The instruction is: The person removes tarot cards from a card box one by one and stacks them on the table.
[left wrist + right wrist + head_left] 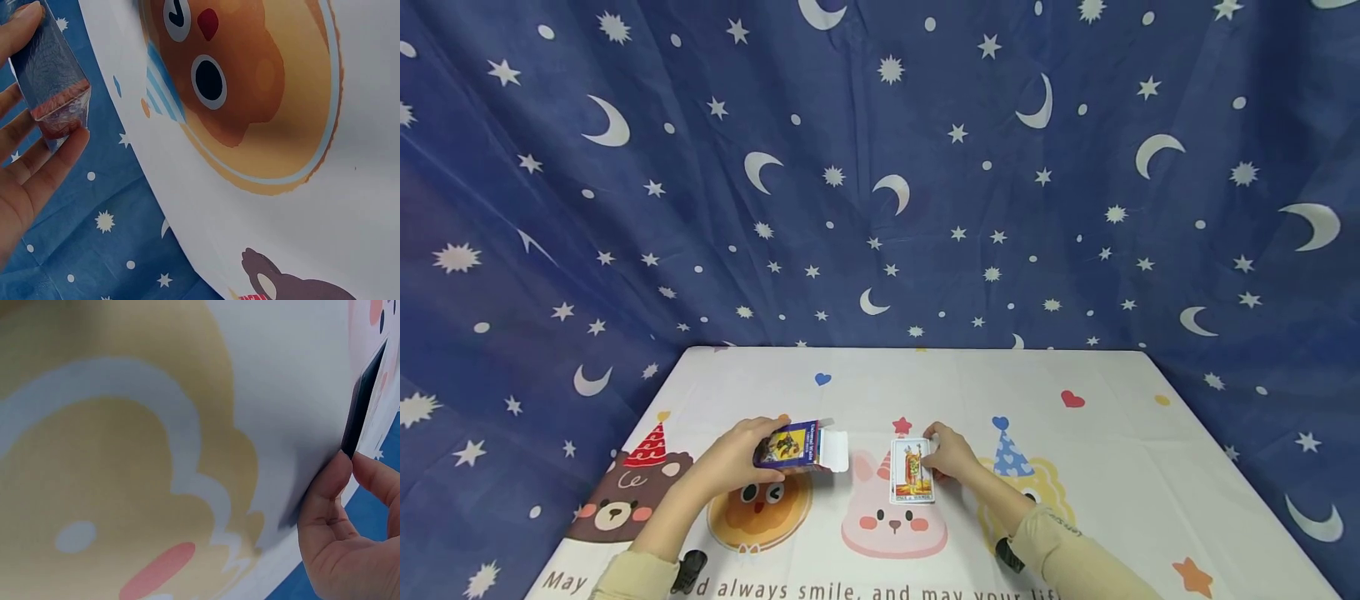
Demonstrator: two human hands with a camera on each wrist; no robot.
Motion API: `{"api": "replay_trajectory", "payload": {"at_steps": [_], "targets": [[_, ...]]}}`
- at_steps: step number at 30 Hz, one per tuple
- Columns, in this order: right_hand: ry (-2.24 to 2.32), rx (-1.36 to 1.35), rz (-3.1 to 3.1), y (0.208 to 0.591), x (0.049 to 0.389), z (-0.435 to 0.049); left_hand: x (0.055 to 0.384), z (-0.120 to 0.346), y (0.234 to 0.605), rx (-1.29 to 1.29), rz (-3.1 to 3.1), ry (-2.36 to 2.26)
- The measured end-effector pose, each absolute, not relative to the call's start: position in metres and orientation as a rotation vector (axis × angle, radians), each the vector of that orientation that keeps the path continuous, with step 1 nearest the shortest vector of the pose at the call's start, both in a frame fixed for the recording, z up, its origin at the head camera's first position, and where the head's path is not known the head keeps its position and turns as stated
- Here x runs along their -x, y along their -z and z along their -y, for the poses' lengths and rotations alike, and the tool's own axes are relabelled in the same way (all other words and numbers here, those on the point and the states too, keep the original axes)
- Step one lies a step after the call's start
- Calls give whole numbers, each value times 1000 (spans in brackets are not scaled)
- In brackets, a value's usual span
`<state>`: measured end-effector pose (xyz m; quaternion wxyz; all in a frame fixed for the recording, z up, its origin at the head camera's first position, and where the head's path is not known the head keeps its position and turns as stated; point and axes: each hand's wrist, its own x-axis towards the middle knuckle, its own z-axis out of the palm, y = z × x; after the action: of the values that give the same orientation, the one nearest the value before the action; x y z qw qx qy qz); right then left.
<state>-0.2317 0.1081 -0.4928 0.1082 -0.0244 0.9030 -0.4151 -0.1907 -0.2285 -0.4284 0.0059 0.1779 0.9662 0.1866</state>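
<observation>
My left hand grips a blue and yellow tarot card box, its white end flap folded out to the right. In the left wrist view, clear film covers the end of the box, with thumb and fingers on opposite sides. To the right, a small stack of tarot cards lies face up over the printed rabbit. My right hand pinches its right edge between thumb and fingers. From the right wrist, the stack appears edge-on, with a dark strip along its side.
A white tablecloth with printed animals, hearts and lettering covers the table. Behind and beside it hangs a blue curtain with moons and stars. Dark straps show at the wrists near the front.
</observation>
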Motion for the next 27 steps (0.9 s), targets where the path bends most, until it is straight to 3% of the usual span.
{"api": "replay_trajectory", "payload": {"at_steps": [27], "targets": [[884, 157, -2849, 486, 233, -97, 193, 228, 431, -563, -3041, -555]]}}
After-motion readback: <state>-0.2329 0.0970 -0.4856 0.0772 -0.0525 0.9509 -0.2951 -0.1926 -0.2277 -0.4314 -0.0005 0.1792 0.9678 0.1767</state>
